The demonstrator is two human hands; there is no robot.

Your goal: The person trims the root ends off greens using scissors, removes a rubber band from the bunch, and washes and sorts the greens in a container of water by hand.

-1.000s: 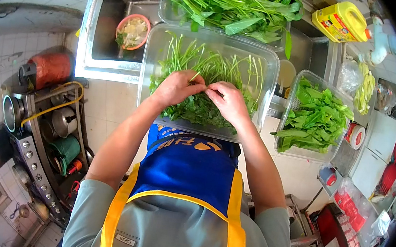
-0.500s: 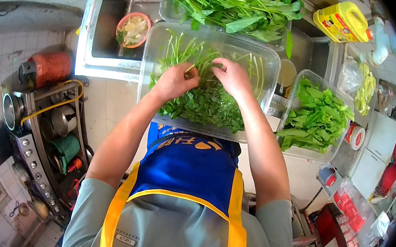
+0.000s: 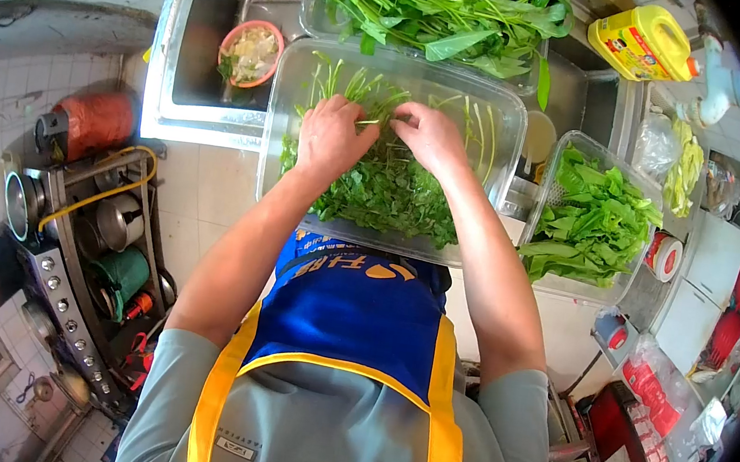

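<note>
A clear plastic tub (image 3: 272, 157) in front of me holds leafy green stems (image 3: 385, 191), with leaves toward me and pale stalks at the far side. My left hand (image 3: 334, 136) is over the stalks on the left, fingers curled round some of them. Just to its right, my right hand (image 3: 429, 138) pinches at the stalks with bent fingers; its fingertips are partly hidden, and what lies between them is too small to make out. Both hands are inside the tub's outline, a short gap apart.
Behind stands another tub with long-stemmed greens (image 3: 437, 6) over the metal sink (image 3: 214, 33). A pink bowl of scraps (image 3: 250, 54) sits in the sink. At right are a tub of cut lettuce-like leaves (image 3: 601, 215) and a yellow jug (image 3: 642, 44). A stove (image 3: 65, 312) is at left.
My left hand has shifted slightly forward and turned, its back now facing up over the stalks. My right hand has moved only a little.
</note>
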